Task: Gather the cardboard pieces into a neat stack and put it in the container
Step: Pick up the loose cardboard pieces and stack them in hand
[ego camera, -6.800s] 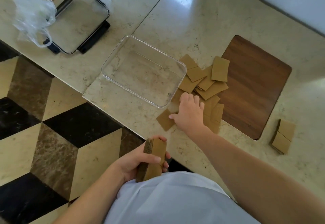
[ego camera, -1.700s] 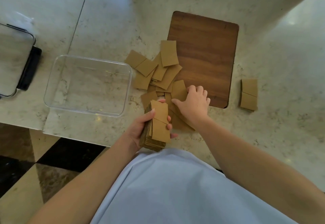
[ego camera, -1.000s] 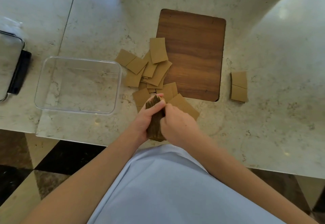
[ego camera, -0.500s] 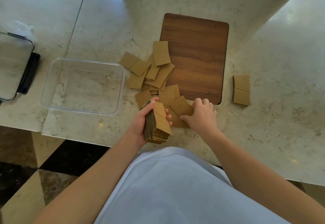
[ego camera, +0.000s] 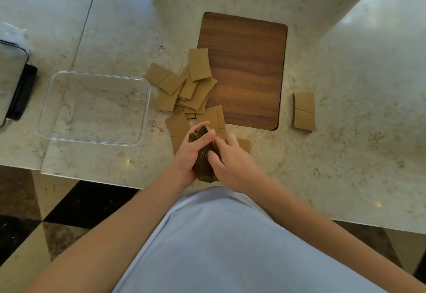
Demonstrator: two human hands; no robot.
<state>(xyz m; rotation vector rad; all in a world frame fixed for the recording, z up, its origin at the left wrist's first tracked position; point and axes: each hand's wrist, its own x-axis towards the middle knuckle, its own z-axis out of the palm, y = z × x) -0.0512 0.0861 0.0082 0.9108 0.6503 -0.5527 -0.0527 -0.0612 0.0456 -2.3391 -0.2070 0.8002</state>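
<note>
We are in the gathering step: the stack is part built and nothing lies in the container yet.

At 9 o'clock from our hands we see one clear container (ego camera: 94, 108), with no cardboard in it. Beyond it, at the left edge of the view, lies one lid (ego camera: 11, 80) with dark clips.

At centre, our left hand (ego camera: 189, 154) and right hand (ego camera: 232, 166) both curl around the one stack (ego camera: 204, 154), which we hold on edge above the near rim of the one marble counter (ego camera: 345, 154). The left fingers wrap its left face; the right hand presses and grips its right face. We judge this a squaring squeeze.

At 12 o'clock from the hands lie the loose cardboard pieces (ego camera: 191, 90), overlapping and partly on the one wooden board (ego camera: 244, 69). We count about a dozen; overlaps prevent an exact figure.

At 2 o'clock, well apart, sits one small pile (ego camera: 304, 110), showing two pieces on top.

The next move, as we judge it, requires freeing the right hand, collecting the remaining pieces onto the stack, aligning the edges, then lowering the stack into the container at 9 o'clock.
</note>
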